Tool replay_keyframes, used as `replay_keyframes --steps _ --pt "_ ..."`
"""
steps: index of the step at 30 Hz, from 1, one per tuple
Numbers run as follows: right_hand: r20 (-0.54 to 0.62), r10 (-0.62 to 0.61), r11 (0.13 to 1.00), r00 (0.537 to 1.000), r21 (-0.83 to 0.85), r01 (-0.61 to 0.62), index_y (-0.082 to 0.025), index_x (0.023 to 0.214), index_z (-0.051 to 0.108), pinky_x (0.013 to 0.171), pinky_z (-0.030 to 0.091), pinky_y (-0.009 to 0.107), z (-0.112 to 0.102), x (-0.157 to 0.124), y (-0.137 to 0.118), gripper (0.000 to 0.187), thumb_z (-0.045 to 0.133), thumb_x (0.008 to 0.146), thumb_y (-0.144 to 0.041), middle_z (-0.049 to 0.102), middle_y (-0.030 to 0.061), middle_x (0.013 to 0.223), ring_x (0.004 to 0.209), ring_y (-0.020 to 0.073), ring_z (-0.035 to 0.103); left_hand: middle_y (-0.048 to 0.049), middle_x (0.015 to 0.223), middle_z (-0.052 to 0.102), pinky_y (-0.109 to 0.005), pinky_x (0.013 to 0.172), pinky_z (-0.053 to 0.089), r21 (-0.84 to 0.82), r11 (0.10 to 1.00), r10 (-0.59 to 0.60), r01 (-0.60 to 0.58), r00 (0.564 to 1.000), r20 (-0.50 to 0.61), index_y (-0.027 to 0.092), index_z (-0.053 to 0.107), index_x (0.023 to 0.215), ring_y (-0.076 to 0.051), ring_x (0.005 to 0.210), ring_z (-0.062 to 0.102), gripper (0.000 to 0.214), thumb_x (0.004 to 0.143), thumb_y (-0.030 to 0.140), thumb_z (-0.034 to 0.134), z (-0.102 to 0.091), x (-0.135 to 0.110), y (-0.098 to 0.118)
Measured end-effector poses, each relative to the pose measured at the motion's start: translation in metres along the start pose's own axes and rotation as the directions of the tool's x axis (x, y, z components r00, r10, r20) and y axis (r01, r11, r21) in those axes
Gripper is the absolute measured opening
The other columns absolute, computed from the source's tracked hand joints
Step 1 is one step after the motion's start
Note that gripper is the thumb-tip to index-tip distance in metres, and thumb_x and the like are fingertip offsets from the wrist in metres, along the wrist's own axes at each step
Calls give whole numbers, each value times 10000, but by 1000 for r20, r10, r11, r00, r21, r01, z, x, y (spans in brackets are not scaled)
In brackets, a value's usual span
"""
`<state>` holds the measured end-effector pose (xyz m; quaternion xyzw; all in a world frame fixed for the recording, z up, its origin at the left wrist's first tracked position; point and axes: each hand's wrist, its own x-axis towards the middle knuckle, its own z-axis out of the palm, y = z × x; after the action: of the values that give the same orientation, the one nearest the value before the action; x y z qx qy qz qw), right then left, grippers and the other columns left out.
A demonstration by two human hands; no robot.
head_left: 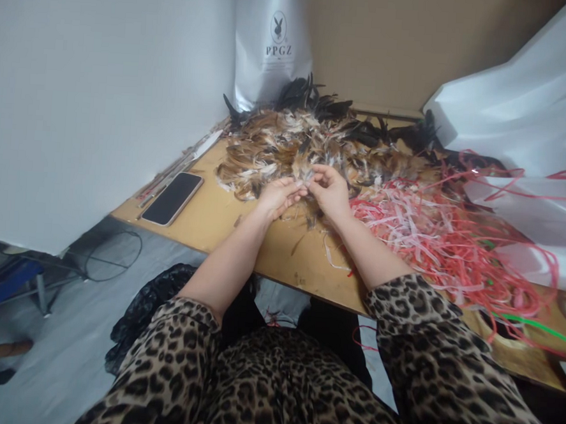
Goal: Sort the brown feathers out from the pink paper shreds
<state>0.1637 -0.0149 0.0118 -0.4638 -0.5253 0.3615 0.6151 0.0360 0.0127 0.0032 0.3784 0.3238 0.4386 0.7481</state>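
Note:
My left hand (282, 196) and my right hand (330, 188) meet above the front of the table, both with fingers pinched together. Between the fingertips is a small brown and whitish feather (303, 164), its tip pointing away from me. Just beyond my hands spreads a wide pile of feathers (273, 128), brown, white and, toward the back, black. To the right of my right hand lies a tangled heap of red and pink ribbons (435, 237). A few loose bits of feather lie on the table below my hands.
A phone (173, 197) with a dark screen rests on the wooden table (280, 250) at the left. A white printed bag (273, 58) stands behind the feathers. White sheeting (514, 104) is at the right, and a white panel (102, 98) borders the left.

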Motion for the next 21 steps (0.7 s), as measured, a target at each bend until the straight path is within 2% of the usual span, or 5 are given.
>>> replay_keyframes --steps 5,9,12,16,21 --pt "-26 48 998 999 29 -47 -209 934 558 631 435 229 -1 1 -1 378 685 584 -275 558 -52 650 602 92 516 -13 625 631 -125 544 423 31 999 42 -41 998 -45 93 577 719 -30 538 570 59 714 102 636 4 -2 2" --pt "-97 161 985 982 83 -154 -187 809 569 549 415 208 -2 0 -3 337 719 557 -354 557 -47 604 539 77 490 -15 648 641 -130 550 426 18 997 83 -82 994 -65 102 570 717 -32 546 572 68 714 112 637 3 -1 3" --pt "-50 226 972 973 79 -222 -164 694 583 501 394 201 -3 -1 -6 328 734 535 -408 557 -34 567 507 72 474 -16 651 644 -133 555 432 11 994 110 -110 992 -56 101 570 717 -34 548 576 70 714 117 638 3 -1 3" --pt "-28 223 971 974 93 -220 -163 620 571 503 397 204 -2 -1 -5 320 740 523 -417 562 -34 553 507 75 486 -13 640 641 -139 558 440 55 993 107 -105 993 -43 105 565 709 -43 554 584 97 697 129 658 5 -3 4" --pt "-32 191 970 981 158 -183 -177 642 583 578 444 227 -2 1 0 298 750 512 -387 613 -30 633 570 92 542 -27 668 650 -139 541 442 90 991 96 -97 995 23 95 588 713 -48 556 590 102 681 141 674 6 -5 3"
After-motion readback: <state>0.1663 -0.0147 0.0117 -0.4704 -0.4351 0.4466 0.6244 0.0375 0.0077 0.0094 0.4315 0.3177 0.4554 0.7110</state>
